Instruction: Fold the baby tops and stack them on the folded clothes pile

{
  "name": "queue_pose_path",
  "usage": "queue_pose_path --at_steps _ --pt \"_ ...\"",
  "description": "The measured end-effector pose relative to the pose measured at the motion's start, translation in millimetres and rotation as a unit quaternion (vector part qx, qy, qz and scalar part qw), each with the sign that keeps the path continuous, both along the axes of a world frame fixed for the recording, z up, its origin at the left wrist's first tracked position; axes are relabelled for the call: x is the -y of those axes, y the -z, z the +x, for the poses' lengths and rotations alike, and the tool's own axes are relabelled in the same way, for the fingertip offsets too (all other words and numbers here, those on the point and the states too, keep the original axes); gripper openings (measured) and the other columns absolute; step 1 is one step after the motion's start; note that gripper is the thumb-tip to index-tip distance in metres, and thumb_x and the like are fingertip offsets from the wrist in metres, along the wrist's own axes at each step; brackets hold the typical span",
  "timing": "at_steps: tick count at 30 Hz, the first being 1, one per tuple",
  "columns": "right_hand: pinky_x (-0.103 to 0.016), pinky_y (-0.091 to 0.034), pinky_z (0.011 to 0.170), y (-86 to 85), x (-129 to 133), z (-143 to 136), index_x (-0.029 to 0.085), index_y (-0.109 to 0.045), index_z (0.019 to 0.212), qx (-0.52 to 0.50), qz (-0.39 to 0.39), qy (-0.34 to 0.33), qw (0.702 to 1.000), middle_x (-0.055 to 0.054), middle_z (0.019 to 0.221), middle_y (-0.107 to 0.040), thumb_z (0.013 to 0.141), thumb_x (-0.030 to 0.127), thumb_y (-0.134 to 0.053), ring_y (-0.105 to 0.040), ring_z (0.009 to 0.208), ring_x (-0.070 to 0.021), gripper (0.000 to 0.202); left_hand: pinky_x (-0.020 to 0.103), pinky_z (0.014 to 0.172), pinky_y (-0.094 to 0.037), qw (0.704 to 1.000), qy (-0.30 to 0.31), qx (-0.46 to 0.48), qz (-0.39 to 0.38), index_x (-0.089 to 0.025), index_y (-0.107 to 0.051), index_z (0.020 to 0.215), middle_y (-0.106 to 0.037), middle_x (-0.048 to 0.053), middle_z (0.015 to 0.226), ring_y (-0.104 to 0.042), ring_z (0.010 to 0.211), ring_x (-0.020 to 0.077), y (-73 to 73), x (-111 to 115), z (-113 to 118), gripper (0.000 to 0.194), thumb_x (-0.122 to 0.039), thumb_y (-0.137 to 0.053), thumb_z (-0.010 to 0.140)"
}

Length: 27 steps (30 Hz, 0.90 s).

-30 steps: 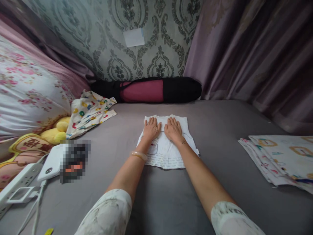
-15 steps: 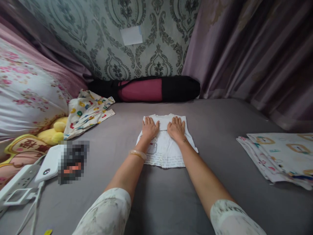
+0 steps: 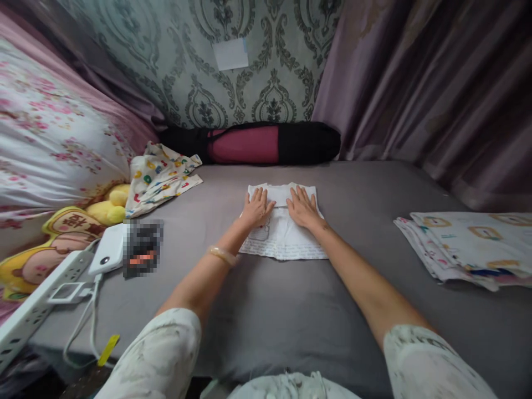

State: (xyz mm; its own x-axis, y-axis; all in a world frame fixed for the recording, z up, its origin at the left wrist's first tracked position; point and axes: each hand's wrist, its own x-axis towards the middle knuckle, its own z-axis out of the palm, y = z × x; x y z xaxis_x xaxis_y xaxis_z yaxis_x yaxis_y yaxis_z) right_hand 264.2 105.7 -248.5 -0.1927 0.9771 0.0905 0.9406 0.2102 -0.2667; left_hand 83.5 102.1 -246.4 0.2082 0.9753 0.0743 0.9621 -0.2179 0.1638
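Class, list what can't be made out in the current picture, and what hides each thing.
All in the head view:
Lettering on the white garment: too small to read.
Garment surface beneath the left hand and right hand: covered by them.
Dark item beside the white device: blurred into blocks.
Folded cloths: cut off by the right edge.
Power strip: cut off by the left edge.

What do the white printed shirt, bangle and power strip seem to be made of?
White printed shirt: probably matte cotton, by its soft creases. Bangle: perhaps polished stone or resin, smooth and pale amber. Power strip: likely hard plastic, smooth, rigid white casing.
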Motion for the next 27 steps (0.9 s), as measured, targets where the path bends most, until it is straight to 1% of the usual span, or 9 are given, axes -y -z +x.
queue_pose_path --at_steps 3,5,7,9,13,17,21,24,27 --pt "-0.05 -0.011 0.116 0.5 36.7 0.8 0.015 -0.029 0.151 0.022 0.001 -0.094 0.995 -0.011 0.159 -0.019 0.099 0.039 -0.021 -0.013 0.146 -0.0254 0.058 0.048 0.118 -0.011 0.997 0.068 -0.033 -0.003 -0.01 -0.024 0.15 -0.021 0.015 0.158 -0.014 0.147 0.0251 2.5 34.5 -3.4 0.066 -0.049 -0.017 0.098" --pt "-0.05 -0.011 0.116 5.8 55.5 -2.3 0.015 -0.03 0.15 0.035 -0.005 -0.126 0.991 -0.01 0.159 -0.02 0.099 0.039 -0.021 -0.014 0.146 -0.0253 0.057 0.048 0.118 -0.013 0.995 0.092 -0.046 0.0 -0.011 -0.026 0.15 -0.022 0.014 0.157 -0.015 0.147 0.0252 9.4 50.9 -4.1 0.063 -0.047 -0.017 0.099" --pt "-0.05 -0.011 0.116 11.8 65.2 -6.5 0.015 -0.03 0.15 0.045 -0.008 -0.133 0.99 -0.01 0.158 -0.021 0.099 0.038 -0.021 -0.015 0.146 -0.0252 0.057 0.049 0.117 -0.015 0.994 0.099 -0.055 -0.001 -0.01 -0.028 0.149 -0.023 0.015 0.157 -0.017 0.146 0.0261 16.1 59.3 -3.5 0.061 -0.045 -0.018 0.099" --pt "-0.05 -0.011 0.117 15.6 66.9 -9.6 0.015 -0.031 0.15 0.049 -0.007 -0.128 0.99 -0.009 0.158 -0.023 0.099 0.037 -0.022 -0.017 0.145 -0.0249 0.056 0.049 0.116 -0.018 0.994 0.095 -0.06 -0.003 -0.009 -0.029 0.148 -0.024 0.016 0.156 -0.018 0.146 0.0266 19.3 61.1 -2.2 0.06 -0.043 -0.019 0.099" --pt "-0.051 -0.012 0.116 12.8 64.9 -9.9 0.014 -0.03 0.15 0.047 -0.02 -0.128 0.99 -0.009 0.158 -0.022 0.099 0.036 -0.022 -0.017 0.145 -0.0253 0.056 0.047 0.116 -0.019 0.994 0.094 -0.061 -0.014 -0.008 -0.029 0.147 -0.024 0.016 0.156 -0.019 0.146 0.0263 14.5 62.4 -0.4 0.06 -0.043 -0.02 0.1" --pt "-0.051 -0.012 0.116 8.5 80.9 -7.6 0.013 -0.028 0.151 0.037 -0.014 -0.142 0.989 -0.01 0.158 -0.021 0.098 0.036 -0.022 -0.016 0.146 -0.0252 0.058 0.047 0.116 -0.02 0.994 0.092 -0.061 -0.022 -0.007 -0.032 0.146 -0.025 0.018 0.156 -0.02 0.145 0.0275 9.7 81.6 -2.7 0.061 -0.045 -0.019 0.099" --pt "-0.05 -0.011 0.117 13.0 102.2 -9.1 0.012 -0.029 0.15 0.038 0.006 -0.173 0.984 -0.011 0.158 -0.02 0.099 0.037 -0.022 -0.015 0.146 -0.0246 0.058 0.047 0.117 -0.018 0.993 0.093 -0.062 -0.023 -0.011 -0.03 0.148 -0.024 0.015 0.157 -0.017 0.146 0.0256 14.5 104.3 -6.2 0.059 -0.042 -0.019 0.099" --pt "-0.049 -0.01 0.117 14.1 108.4 -11.1 0.012 -0.029 0.15 0.043 0.007 -0.17 0.985 -0.011 0.158 -0.021 0.099 0.036 -0.023 -0.016 0.146 -0.0237 0.057 0.047 0.118 -0.017 0.994 0.082 -0.065 -0.018 -0.012 -0.028 0.149 -0.023 0.014 0.157 -0.017 0.146 0.0243 17.3 110.4 -6.5 0.058 -0.039 -0.02 0.098" --pt "-0.048 -0.011 0.117 9.6 114.2 -11.6 0.012 -0.029 0.15 0.042 -0.001 -0.164 0.986 -0.011 0.158 -0.02 0.099 0.036 -0.024 -0.015 0.146 -0.0238 0.057 0.047 0.118 -0.018 0.994 0.079 -0.065 -0.024 -0.01 -0.029 0.149 -0.024 0.014 0.157 -0.017 0.146 0.0253 16.0 114.7 -5.8 0.059 -0.04 -0.02 0.098"
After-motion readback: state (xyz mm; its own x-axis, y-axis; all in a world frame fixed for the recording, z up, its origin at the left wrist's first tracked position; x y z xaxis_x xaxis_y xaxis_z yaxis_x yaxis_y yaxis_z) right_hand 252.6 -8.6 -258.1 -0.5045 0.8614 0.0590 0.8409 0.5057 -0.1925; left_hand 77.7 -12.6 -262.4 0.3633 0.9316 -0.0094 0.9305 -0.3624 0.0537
